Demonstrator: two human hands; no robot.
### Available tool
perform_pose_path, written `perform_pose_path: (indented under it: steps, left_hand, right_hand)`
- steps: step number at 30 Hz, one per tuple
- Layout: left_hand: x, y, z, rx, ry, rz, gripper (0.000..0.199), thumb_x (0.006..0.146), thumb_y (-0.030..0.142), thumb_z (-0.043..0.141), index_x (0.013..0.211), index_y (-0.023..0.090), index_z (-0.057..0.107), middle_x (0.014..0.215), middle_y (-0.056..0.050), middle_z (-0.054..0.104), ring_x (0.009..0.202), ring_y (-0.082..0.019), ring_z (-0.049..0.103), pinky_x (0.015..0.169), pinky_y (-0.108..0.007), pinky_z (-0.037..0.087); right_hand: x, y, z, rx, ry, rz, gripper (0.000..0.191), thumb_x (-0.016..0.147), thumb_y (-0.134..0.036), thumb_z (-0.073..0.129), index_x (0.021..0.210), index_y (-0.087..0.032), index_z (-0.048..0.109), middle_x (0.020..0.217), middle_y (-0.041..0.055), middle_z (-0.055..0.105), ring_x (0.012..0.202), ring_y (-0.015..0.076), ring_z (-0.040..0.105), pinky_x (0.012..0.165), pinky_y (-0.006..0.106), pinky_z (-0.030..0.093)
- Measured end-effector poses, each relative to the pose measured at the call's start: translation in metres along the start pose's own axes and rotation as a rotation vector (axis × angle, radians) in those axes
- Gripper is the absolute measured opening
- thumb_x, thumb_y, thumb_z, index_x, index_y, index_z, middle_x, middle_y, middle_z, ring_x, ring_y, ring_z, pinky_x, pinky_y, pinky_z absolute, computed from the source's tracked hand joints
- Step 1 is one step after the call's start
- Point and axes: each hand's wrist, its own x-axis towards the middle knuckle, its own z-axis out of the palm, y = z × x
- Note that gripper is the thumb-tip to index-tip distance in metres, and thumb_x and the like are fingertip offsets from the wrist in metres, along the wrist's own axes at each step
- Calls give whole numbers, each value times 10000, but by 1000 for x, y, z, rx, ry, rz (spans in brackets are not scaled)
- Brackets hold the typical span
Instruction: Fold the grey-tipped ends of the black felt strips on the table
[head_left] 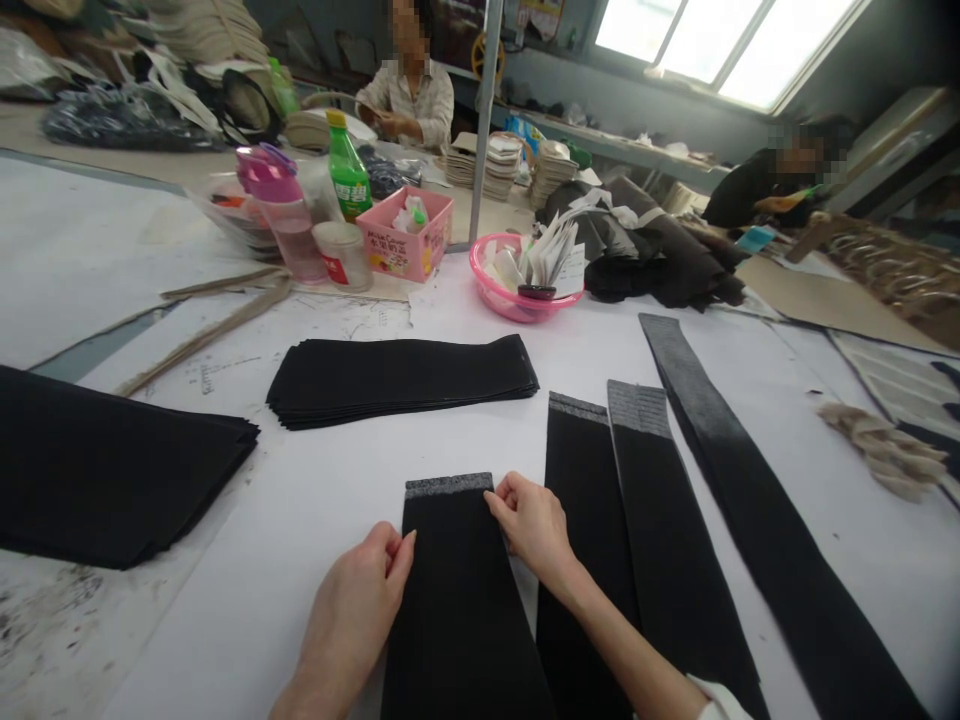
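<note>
A long black fabric piece (457, 590) with a grey speckled band along its far end lies in front of me, its near end running out of the frame. At its left edge, a little below the band, my left hand (356, 590) is closed in a pinch. My right hand (536, 525) pinches the right edge just under the grey band. Close by on the right lie two similar black strips (589, 490) (664, 510) with grey ends; my right forearm crosses over them. Farther right stretches a longer black strip (750, 500), greyish at its far end.
Stacked black pieces (405, 375) lie ahead, with another black stack (112, 470) at left. Beyond stand a pink basin (517, 305) of papers, a pink box (409, 240), a green bottle (347, 170) and a pink-lidded jug (289, 225). A crumpled beige cloth (885, 450) lies right. Two people sit farther back.
</note>
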Motion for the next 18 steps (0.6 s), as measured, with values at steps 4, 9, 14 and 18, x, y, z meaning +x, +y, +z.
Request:
perform_pose_path:
  steps: [4, 9, 14, 18]
  left_hand:
    - [-1, -1, 1, -10, 4, 9, 347, 930, 430, 363, 652, 226, 400, 513, 45, 490, 477, -136, 415, 517, -252, 228]
    - [-1, -2, 1, -3, 9, 13, 334, 928, 414, 373, 653, 226, 394, 513, 48, 486, 477, -133, 386, 528, -257, 238]
    - [-1, 2, 0, -9, 2, 1, 330, 930, 403, 376, 653, 224, 395, 517, 47, 491, 479, -132, 400, 527, -259, 236]
    - [-1, 4, -3, 7, 14, -4, 314, 928, 379, 384, 656, 223, 396, 533, 40, 500, 489, -133, 407, 526, -260, 223]
  right_hand:
    - [1, 0, -1, 15, -24, 19, 209, 857, -333, 594, 680, -224, 567, 569, -59, 611, 514, 110, 547, 514, 208, 271]
    - [1, -1, -2, 28, -43, 30, 208, 852, -330, 590, 674, -225, 566, 573, -59, 611, 505, 108, 548, 509, 203, 283]
    - [2, -3, -4, 30, -68, 62, 192, 843, -323, 593, 678, -227, 568, 586, -63, 616, 489, 102, 550, 506, 201, 289]
    - [4, -5, -5, 26, -85, 76, 207, 847, -325, 590, 670, -224, 555, 560, -69, 608, 485, 103, 555, 503, 202, 283]
